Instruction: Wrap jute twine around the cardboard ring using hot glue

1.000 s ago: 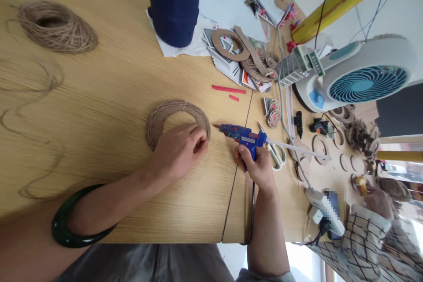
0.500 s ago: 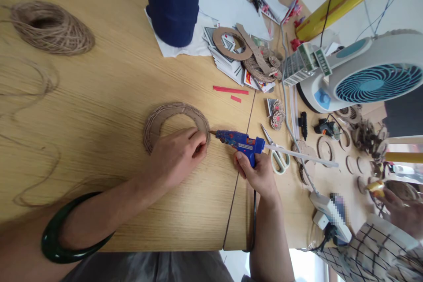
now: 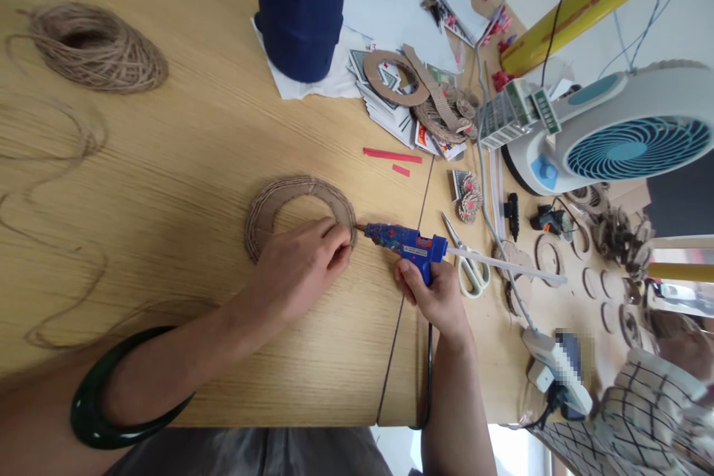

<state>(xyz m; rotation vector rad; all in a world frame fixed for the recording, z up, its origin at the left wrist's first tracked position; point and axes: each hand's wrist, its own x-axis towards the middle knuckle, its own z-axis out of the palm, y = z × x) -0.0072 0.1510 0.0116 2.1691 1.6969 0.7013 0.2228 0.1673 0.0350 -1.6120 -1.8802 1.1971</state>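
A cardboard ring point(image 3: 260, 212) with twine wound round its outer edge lies flat on the wooden table. My left hand point(image 3: 298, 260), fingers curled and pressed together, grips the ring's lower right side; the fingertips are partly hidden. A green bangle circles that forearm. In my right hand point(image 3: 432, 290) is a blue glue gun point(image 3: 401, 239), held by its handle, with a long clear glue stick coming out of its back. Its nozzle points left and meets the ring's right edge. Loose twine point(image 3: 67, 247) trails over the table at the left.
A twine ball point(image 3: 100, 48) lies upper left, a dark blue jug point(image 3: 301, 11) at the back. Scissors point(image 3: 468, 264), a power strip point(image 3: 558, 372), a fan point(image 3: 608, 145) and cardboard pieces fill the right. Another person's checked sleeve point(image 3: 641, 401) shows lower right.
The view has shifted slightly. My hands, the ring and the glue gun keep nearly the same arrangement. At the right, the other person's hand has moved and the yellow item near it no longer shows.
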